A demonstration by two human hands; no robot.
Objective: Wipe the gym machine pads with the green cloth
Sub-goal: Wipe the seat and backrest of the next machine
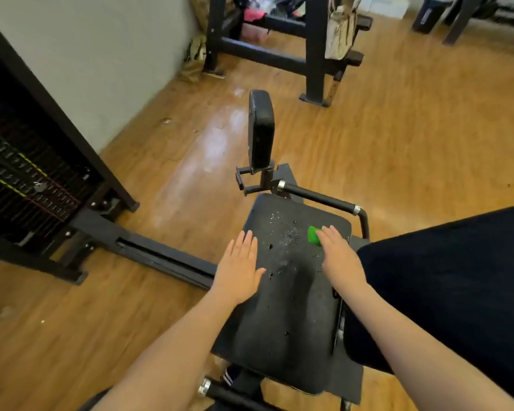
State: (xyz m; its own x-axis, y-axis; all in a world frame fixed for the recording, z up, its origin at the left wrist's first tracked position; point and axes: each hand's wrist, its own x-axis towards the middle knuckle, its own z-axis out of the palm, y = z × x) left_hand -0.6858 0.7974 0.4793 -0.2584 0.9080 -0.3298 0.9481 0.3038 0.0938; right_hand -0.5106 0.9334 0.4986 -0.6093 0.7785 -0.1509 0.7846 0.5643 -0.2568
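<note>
A black seat pad [291, 307] lies flat below me, speckled with water drops near its far end. My right hand [337, 256] presses a small folded green cloth [313, 235] onto the pad's far right part, fingers straight over it. My left hand [239, 266] rests flat on the pad's left edge with fingers together. An upright black pad [261, 133] stands on a post just beyond the seat.
A black handle bar [321, 198] curves around the seat's far right corner. A weight stack frame [30, 179] stands at the left with a floor rail [161, 256] running to the seat. Another black rack [282, 46] stands at the back on the wooden floor. My dark-clothed leg [445, 286] is at the right.
</note>
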